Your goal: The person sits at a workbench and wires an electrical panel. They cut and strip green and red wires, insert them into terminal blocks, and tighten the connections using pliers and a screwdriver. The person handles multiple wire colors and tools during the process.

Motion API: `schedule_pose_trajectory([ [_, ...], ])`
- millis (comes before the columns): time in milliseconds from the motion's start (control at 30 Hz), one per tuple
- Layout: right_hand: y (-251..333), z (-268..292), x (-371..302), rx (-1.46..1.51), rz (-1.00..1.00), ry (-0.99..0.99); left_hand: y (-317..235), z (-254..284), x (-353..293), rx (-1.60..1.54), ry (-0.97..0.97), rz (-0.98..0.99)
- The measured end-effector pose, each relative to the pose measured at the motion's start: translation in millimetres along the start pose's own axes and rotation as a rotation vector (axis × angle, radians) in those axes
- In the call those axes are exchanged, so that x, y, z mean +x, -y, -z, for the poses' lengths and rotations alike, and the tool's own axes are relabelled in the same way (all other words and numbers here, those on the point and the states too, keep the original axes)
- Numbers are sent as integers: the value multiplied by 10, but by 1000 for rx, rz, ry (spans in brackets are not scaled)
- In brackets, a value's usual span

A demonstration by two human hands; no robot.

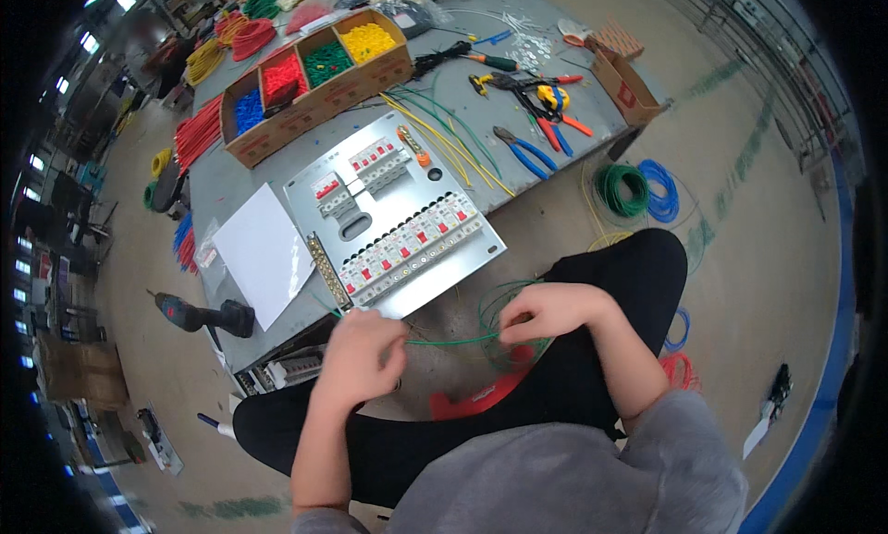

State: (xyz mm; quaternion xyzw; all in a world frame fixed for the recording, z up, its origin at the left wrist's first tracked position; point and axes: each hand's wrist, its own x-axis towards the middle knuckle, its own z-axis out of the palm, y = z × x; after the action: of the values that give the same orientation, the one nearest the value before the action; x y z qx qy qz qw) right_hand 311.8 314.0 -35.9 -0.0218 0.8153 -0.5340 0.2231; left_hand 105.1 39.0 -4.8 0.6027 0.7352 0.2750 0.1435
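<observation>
A thin green wire point(453, 341) stretches between my two hands, above my lap. My left hand point(363, 356) is closed on it, and a short end sticks out past the fingers toward the metal panel. The wire's other end runs into my right hand point(553, 310), whose fingers pinch it. Just beyond my left hand lies the silver mounting panel point(416, 287), which overhangs the table edge. It carries a long row of circuit breakers point(404, 252) with red switches, smaller breaker groups at the back, and a brass terminal bar point(326, 269) along its left side.
On the grey table point(462, 118) stand a cardboard box point(319, 76) of coloured caps and a smaller box point(629, 85). Blue-handled pliers point(524, 153) lie at the right edge. A cordless drill point(205, 315) and white paper point(264, 257) are left. Green wire coils point(622, 190) sit on the floor.
</observation>
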Motion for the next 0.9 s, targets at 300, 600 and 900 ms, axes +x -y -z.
schedule_pose_trajectory([
  [300, -250, 901, -581, -12, -247, -675, 673, 1059, 117, 154, -141, -30],
  [600, -989, 1767, -730, -214, -495, -912, 1415, 756, 637, 134, -128, -84],
  [900, -370, 1714, 309, -263, -657, -441, 1919, 542, 759, 196, -123, -129],
])
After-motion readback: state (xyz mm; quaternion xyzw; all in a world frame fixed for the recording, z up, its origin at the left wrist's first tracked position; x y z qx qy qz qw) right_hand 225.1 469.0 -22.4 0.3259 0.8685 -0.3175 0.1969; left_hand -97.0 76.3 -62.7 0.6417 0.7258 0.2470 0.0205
